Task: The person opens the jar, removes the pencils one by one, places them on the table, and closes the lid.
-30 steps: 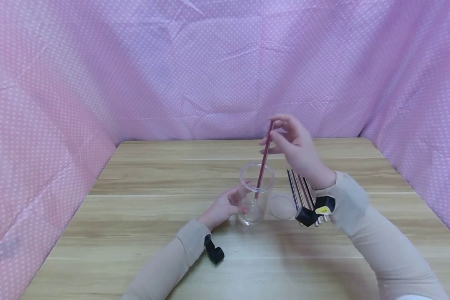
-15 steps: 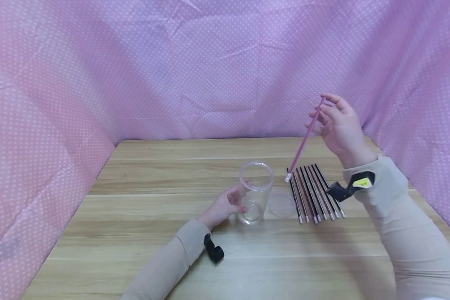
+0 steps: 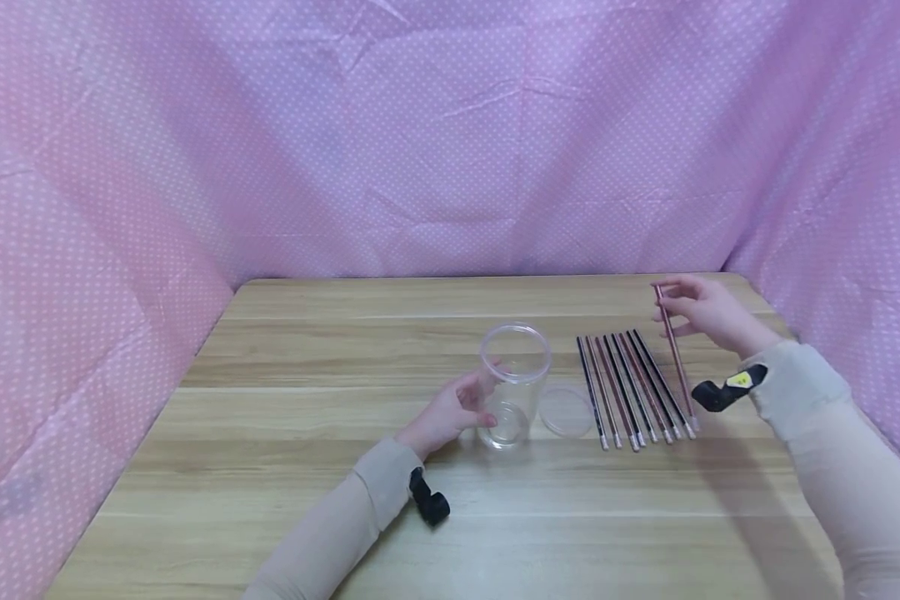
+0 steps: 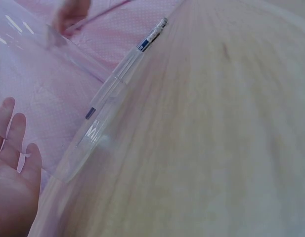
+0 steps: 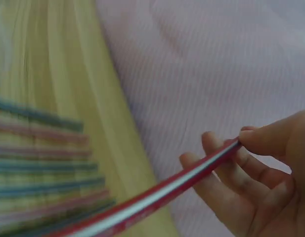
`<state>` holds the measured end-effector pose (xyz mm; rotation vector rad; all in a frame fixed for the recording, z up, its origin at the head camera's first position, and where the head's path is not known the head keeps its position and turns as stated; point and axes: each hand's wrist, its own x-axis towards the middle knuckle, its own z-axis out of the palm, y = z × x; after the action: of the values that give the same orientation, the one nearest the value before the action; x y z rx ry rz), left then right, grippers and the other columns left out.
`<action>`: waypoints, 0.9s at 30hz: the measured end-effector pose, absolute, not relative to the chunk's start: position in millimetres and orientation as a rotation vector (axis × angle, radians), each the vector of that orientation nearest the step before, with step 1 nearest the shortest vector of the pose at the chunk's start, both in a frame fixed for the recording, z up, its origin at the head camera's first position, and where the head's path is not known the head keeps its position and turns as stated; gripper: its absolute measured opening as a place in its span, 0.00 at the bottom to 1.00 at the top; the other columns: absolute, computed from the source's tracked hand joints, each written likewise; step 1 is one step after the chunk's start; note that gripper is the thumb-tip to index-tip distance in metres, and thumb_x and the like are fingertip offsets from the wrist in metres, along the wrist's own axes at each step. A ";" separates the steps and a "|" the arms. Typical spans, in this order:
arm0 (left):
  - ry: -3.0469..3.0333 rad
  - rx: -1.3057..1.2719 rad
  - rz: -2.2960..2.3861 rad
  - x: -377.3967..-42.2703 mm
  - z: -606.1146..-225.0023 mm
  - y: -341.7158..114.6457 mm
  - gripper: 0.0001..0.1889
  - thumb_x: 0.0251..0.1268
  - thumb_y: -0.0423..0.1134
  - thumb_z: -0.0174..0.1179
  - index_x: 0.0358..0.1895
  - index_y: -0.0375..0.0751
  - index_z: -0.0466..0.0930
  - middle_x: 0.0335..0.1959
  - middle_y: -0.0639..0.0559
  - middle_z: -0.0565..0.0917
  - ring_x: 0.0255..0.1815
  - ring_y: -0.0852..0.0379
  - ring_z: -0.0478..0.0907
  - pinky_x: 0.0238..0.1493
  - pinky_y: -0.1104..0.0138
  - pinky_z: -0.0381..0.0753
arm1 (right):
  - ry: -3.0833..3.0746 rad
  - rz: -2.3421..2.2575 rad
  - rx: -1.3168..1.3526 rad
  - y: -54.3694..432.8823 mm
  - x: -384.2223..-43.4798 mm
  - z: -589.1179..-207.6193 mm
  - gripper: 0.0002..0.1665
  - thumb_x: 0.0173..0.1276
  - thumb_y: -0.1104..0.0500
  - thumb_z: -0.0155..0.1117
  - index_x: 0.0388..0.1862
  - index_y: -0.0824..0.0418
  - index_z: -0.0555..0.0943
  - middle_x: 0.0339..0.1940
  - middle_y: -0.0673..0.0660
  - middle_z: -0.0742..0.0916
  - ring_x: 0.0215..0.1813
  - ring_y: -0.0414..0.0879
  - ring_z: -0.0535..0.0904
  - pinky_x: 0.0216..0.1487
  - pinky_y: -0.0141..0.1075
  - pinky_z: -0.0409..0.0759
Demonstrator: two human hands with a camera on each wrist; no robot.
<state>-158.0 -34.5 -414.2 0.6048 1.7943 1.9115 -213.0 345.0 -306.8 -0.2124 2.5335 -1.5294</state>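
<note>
My left hand [image 3: 450, 412] grips a clear plastic cup [image 3: 517, 354] low down, thumb in front and fingers round its far side. The cup stands upright and has nothing in it. At the right, my right hand [image 3: 708, 312] pinches a red pencil [image 3: 675, 358] near its top end between thumb and fingertips. That pencil slants with its eraser end low, just right of a row of pencils [image 3: 630, 387] lying side by side. In the right wrist view, the red pencil [image 5: 167, 190] runs from the fingertips toward the lower left.
A clear round lid [image 3: 566, 411] lies on the wooden table [image 3: 307, 358] between the cup and the row, which mixes dark and reddish pencils. Pink dotted cloth [image 3: 450, 167] hangs behind and on both sides of the table.
My right hand has drawn the red pencil up out of the cup, carried it right and lowered it beside the row of pencils. The left hand and cup have stayed put.
</note>
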 end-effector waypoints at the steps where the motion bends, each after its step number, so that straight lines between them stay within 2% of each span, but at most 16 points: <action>1: 1.795 0.608 1.910 -158.4 -414.5 -34.6 0.40 0.50 0.18 0.60 0.70 0.38 0.60 0.73 0.49 0.62 0.75 0.54 0.55 0.76 0.59 0.50 | 2.568 -1.449 -0.203 351.8 -215.3 -313.1 0.23 0.74 0.65 0.46 0.65 0.70 0.62 0.34 0.39 0.79 0.37 0.31 0.80 0.40 0.38 0.86; 3: 1.794 0.615 1.908 -159.0 -414.7 -34.7 0.40 0.50 0.18 0.60 0.71 0.38 0.59 0.73 0.47 0.61 0.75 0.54 0.54 0.76 0.58 0.50 | 2.593 -1.354 -0.173 364.4 -219.5 -325.7 0.27 0.74 0.65 0.46 0.67 0.77 0.56 0.34 0.42 0.80 0.35 0.31 0.79 0.39 0.39 0.86; 6: 1.798 0.625 1.899 -159.6 -414.2 -34.8 0.40 0.51 0.19 0.61 0.71 0.36 0.58 0.73 0.45 0.60 0.75 0.54 0.54 0.76 0.57 0.49 | 2.612 -1.240 -0.133 379.2 -224.0 -342.6 0.27 0.74 0.64 0.45 0.67 0.77 0.56 0.38 0.55 0.82 0.35 0.32 0.79 0.37 0.39 0.86; 9: 1.798 0.621 1.892 -160.4 -414.2 -34.6 0.40 0.51 0.19 0.60 0.70 0.35 0.58 0.73 0.46 0.61 0.75 0.54 0.54 0.76 0.58 0.48 | 2.602 -1.168 -0.116 389.0 -227.0 -357.3 0.27 0.74 0.64 0.46 0.67 0.77 0.56 0.45 0.70 0.80 0.35 0.34 0.79 0.35 0.36 0.84; 11: 1.797 0.617 1.888 -160.8 -414.4 -34.6 0.40 0.51 0.18 0.60 0.70 0.36 0.59 0.73 0.47 0.62 0.75 0.55 0.54 0.76 0.59 0.49 | 2.598 -1.141 -0.121 392.8 -229.0 -365.9 0.26 0.73 0.66 0.46 0.66 0.78 0.57 0.48 0.74 0.79 0.34 0.34 0.78 0.34 0.34 0.83; 13: 1.792 0.617 1.889 -161.4 -415.1 -34.6 0.40 0.50 0.18 0.60 0.70 0.36 0.60 0.72 0.46 0.62 0.75 0.55 0.54 0.76 0.59 0.49 | 2.565 -1.175 -0.112 395.1 -231.7 -373.7 0.26 0.72 0.68 0.46 0.65 0.79 0.56 0.44 0.71 0.81 0.33 0.34 0.79 0.34 0.31 0.83; 15: 1.788 0.616 1.891 -161.4 -415.0 -35.0 0.40 0.50 0.18 0.61 0.70 0.38 0.60 0.72 0.46 0.63 0.75 0.55 0.54 0.76 0.60 0.49 | 2.508 -1.259 -0.082 395.5 -234.1 -380.1 0.27 0.72 0.69 0.46 0.65 0.80 0.55 0.38 0.62 0.84 0.32 0.34 0.80 0.34 0.30 0.83; 18: 1.782 0.617 1.897 -161.3 -415.3 -35.8 0.40 0.50 0.18 0.61 0.70 0.38 0.61 0.71 0.45 0.64 0.75 0.55 0.54 0.76 0.59 0.49 | 2.401 -1.386 -0.034 394.9 -237.9 -388.0 0.28 0.72 0.70 0.45 0.66 0.81 0.52 0.33 0.48 0.82 0.32 0.35 0.80 0.36 0.30 0.83; 20: 1.785 0.619 1.895 -161.2 -415.1 -36.4 0.39 0.51 0.19 0.61 0.70 0.38 0.61 0.71 0.47 0.64 0.75 0.56 0.54 0.76 0.59 0.49 | 2.384 -1.408 -0.022 393.8 -239.8 -391.6 0.29 0.72 0.69 0.46 0.66 0.81 0.51 0.31 0.44 0.81 0.32 0.34 0.80 0.36 0.29 0.83; 24: 1.788 0.622 1.893 -161.4 -414.9 -37.6 0.38 0.51 0.20 0.62 0.69 0.39 0.62 0.72 0.49 0.64 0.75 0.57 0.53 0.77 0.59 0.48 | 2.460 -1.335 -0.037 388.9 -243.1 -394.7 0.28 0.72 0.68 0.47 0.64 0.82 0.54 0.33 0.46 0.82 0.32 0.31 0.77 0.34 0.27 0.82; 27: 1.783 0.620 1.897 -161.3 -415.5 -38.8 0.39 0.51 0.20 0.61 0.70 0.41 0.61 0.71 0.49 0.65 0.75 0.57 0.53 0.77 0.59 0.48 | 2.544 -1.247 -0.054 383.0 -245.0 -395.2 0.26 0.71 0.67 0.48 0.62 0.82 0.58 0.37 0.58 0.84 0.31 0.31 0.76 0.33 0.27 0.80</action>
<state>-161.3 -38.8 -415.5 0.6198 1.7829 1.8972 -245.0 383.0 -395.2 -0.0540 2.5444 -1.2470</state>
